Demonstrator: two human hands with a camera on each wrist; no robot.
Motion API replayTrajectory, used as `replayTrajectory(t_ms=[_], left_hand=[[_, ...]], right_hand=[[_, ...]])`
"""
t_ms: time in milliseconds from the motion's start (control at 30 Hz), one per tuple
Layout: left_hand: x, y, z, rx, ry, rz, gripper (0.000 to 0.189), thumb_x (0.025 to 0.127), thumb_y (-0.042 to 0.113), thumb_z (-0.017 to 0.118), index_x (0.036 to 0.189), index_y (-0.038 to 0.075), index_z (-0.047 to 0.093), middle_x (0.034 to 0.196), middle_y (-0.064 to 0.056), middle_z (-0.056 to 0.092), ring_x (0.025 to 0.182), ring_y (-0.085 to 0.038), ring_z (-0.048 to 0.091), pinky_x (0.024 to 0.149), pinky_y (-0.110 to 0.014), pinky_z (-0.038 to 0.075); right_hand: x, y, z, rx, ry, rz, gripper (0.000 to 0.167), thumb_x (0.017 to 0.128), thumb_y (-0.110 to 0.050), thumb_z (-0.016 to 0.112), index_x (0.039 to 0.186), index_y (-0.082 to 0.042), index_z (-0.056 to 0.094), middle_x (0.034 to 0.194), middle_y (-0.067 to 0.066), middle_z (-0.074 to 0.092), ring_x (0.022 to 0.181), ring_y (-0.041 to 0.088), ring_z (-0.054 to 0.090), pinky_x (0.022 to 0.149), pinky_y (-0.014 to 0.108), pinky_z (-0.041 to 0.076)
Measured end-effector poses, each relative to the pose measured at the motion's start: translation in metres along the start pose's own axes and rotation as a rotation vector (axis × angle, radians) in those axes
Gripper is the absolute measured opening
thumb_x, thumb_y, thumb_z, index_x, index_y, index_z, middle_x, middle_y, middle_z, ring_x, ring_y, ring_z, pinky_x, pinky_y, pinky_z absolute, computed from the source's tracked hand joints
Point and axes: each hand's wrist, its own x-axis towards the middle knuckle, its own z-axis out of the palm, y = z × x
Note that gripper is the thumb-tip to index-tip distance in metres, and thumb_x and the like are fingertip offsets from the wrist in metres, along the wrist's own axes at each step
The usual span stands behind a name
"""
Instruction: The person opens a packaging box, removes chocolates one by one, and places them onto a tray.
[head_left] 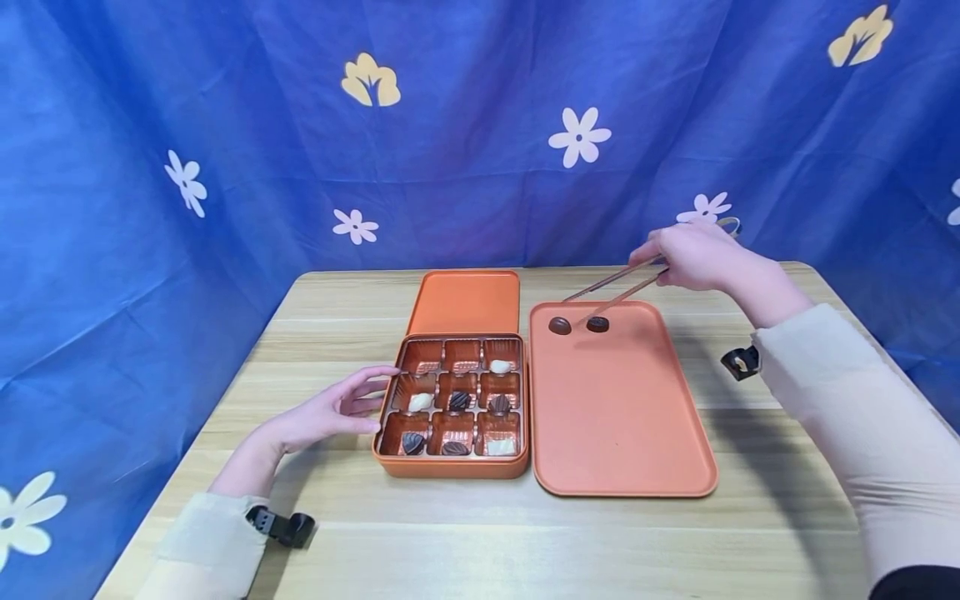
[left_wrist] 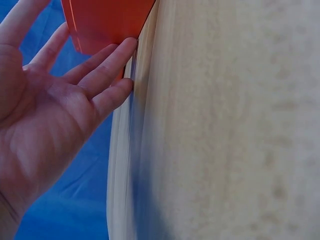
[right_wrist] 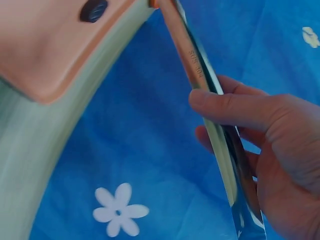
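Observation:
My right hand (head_left: 693, 254) holds long metal tweezers (right_wrist: 197, 70), thumb on one side and fingers on the other. The tweezers' arms stand apart over the far end of a salmon-coloured tray (head_left: 618, 417). Near their tips lie a round brown chocolate (head_left: 559, 326) and a dark chocolate (head_left: 597, 324). My left hand (head_left: 330, 412) rests against the left side of an orange box (head_left: 453, 468), fingers extended along its wall. Several chocolates, white, brown and dark, sit in the box's brown divided insert; the back left and back middle compartments hold none.
Behind the box lies a flat orange lid (head_left: 467, 302). Box and tray stand side by side, close together, on a light wooden table (head_left: 420, 542). A blue curtain (head_left: 465, 167) with flowers hangs right behind the table's far edge.

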Motion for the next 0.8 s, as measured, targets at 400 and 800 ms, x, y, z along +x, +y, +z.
replayTrajectory(t_ms=[400, 800], left_hand=[[0.001, 0.001, 0.000, -0.022, -0.003, 0.011, 0.075, 0.089, 0.001, 0.067, 0.151, 0.006, 0.025, 0.152, -0.030, 0.024, 0.136, -0.049, 0.025, 0.100, -0.032, 0.042], [0.000, 0.003, 0.000, -0.012, -0.011, 0.002, 0.075, 0.090, 0.002, 0.066, 0.151, 0.005, 0.023, 0.152, -0.030, 0.023, 0.134, -0.051, 0.028, 0.105, -0.057, 0.031]], right_hand=[[0.027, -0.034, -0.008, 0.018, 0.055, -0.123, 0.041, 0.073, -0.001, 0.079, 0.111, -0.018, 0.074, 0.097, -0.001, 0.066, 0.073, 0.018, 0.057, 0.072, 0.043, 0.038], [0.047, -0.077, -0.012, 0.008, 0.020, -0.235, 0.044, 0.072, 0.001, 0.080, 0.110, -0.021, 0.075, 0.104, -0.002, 0.068, 0.084, 0.017, 0.061, 0.076, 0.041, 0.039]])
